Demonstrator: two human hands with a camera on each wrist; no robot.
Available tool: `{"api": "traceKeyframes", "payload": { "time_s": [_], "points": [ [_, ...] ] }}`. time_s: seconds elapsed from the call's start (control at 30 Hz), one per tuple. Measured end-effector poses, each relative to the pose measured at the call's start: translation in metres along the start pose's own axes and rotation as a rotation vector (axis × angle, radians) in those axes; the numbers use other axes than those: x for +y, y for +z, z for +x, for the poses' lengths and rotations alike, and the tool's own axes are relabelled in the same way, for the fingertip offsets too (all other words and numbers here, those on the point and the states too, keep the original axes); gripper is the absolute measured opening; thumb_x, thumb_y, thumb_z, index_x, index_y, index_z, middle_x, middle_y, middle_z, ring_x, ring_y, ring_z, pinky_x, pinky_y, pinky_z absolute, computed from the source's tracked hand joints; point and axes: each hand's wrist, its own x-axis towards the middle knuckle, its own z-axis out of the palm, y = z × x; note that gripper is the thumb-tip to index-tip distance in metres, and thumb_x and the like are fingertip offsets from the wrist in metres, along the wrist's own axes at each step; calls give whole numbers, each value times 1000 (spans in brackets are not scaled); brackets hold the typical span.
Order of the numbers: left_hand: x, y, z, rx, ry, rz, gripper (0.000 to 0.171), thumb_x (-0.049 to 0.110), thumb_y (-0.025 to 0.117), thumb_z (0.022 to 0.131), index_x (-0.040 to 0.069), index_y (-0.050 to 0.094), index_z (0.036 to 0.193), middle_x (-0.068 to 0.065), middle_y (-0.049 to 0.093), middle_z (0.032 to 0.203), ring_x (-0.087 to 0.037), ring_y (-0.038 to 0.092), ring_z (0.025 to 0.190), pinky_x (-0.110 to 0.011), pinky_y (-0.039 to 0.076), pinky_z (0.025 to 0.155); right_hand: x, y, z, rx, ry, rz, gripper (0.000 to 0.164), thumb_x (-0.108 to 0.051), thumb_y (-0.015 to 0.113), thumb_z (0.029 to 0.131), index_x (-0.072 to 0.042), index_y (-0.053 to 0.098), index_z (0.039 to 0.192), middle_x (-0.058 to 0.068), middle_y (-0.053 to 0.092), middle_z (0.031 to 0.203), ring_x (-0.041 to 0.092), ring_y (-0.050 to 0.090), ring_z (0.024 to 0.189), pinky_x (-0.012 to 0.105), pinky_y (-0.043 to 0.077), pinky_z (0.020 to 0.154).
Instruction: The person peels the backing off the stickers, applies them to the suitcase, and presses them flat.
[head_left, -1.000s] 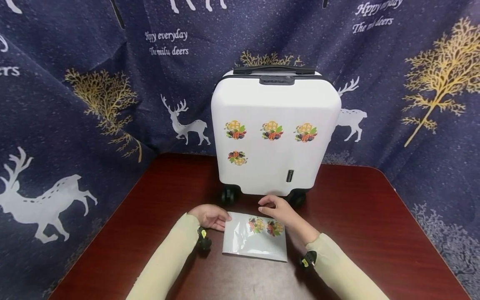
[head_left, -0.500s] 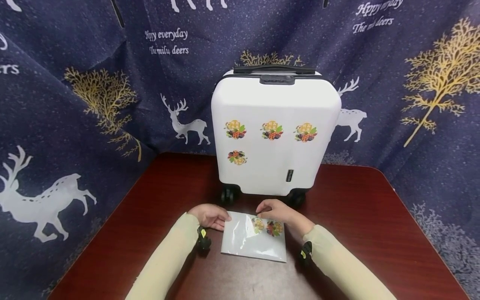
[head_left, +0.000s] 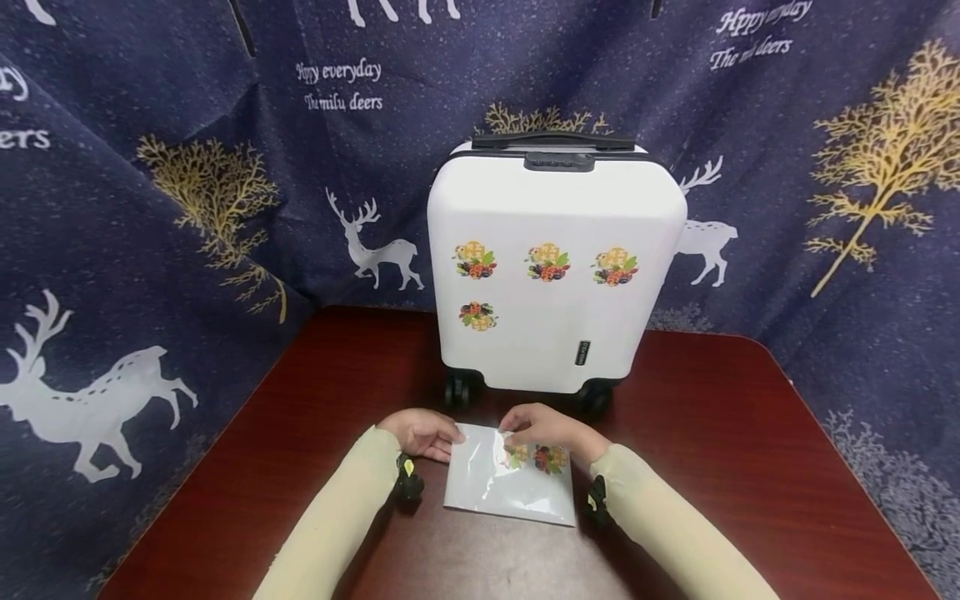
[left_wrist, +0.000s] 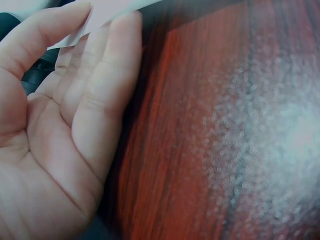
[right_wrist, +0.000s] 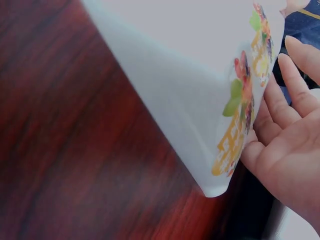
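A glossy white sticker sheet is held low over the table in front of the suitcase, its far half bearing two colourful fruit stickers. My left hand pinches its left edge, thumb on top and fingers underneath; the left wrist view shows the sheet's corner at the fingertips. At the far edge, my right hand has its thumb over the left sticker. In the right wrist view, the right fingers lie loosely bent beside the sheet, with thumb and index tips apart.
A white suitcase stands on black wheels at the back of the reddish-brown table. Three fruit stickers line its upper front; another sits below the left one. A blue deer-print cloth hangs behind.
My right hand has moved left along the sheet's far edge, its thumb and index finger now over the left sticker. The left hand keeps its hold at the left edge.
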Motion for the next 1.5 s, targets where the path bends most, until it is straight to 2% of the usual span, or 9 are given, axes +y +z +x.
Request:
{"api": "traceKeyframes", "payload": {
  "time_s": [0.27,0.43,0.53,0.67,0.77,1.0,1.2,1.33,1.5],
  "points": [
    [2,-1,1,-31,-9,-3,9,2,59,96,9,63,91,0,71,83,-12,70,78,-28,62,81,-3,3,4,36,70,58,17,-5,71,92,-1,72,108,11,72,101,11,60,87,23,52,77],
    [1,-2,0,-48,-7,12,10,4,57,96,9,65,91,1,72,83,-11,70,78,-25,60,77,-4,6,6,47,108,80,15,-1,72,89,-1,73,104,10,72,98,9,59,85,21,50,74],
    [2,-1,-1,-44,-12,29,10,12,58,94,8,67,95,-1,73,85,-12,71,79,-27,62,79,-4,8,7,45,117,84,14,1,72,88,0,74,102,10,73,97,9,59,84,21,50,73],
    [4,2,-2,-38,-26,74,23,28,59,93,9,69,101,-4,74,90,-14,72,82,-31,64,84,-4,8,7,32,111,77,14,3,72,87,1,74,101,11,74,96,9,60,83,20,51,72],
    [7,5,-1,-39,-28,107,25,33,60,94,11,69,101,-3,74,89,-14,72,81,-30,64,80,-3,7,8,27,102,52,14,1,73,88,0,75,102,11,75,98,8,61,84,20,52,73],
    [17,20,5,-68,-3,167,26,25,68,90,4,73,106,-2,73,91,-12,69,82,-27,59,73,-4,7,7,34,98,45,15,-6,75,90,-1,77,104,14,77,102,10,67,89,23,55,77],
    [20,26,11,-45,-3,249,31,16,72,86,-1,74,111,-8,75,100,-17,70,88,-35,62,81,-5,10,6,49,121,93,15,-9,75,91,-1,77,104,13,78,104,9,68,89,23,56,78],
    [22,26,15,-72,-27,231,32,12,69,88,-5,72,115,-8,75,99,-17,71,87,-36,62,85,-6,11,7,60,140,110,14,-9,76,90,-1,78,102,13,79,103,9,68,87,23,55,78],
    [25,24,18,-115,-71,214,32,11,64,93,-5,68,120,-6,74,95,-14,69,84,-31,61,82,-6,11,7,77,128,62,13,-11,77,89,-3,80,100,12,79,102,10,69,88,25,57,79]
  ]
}}
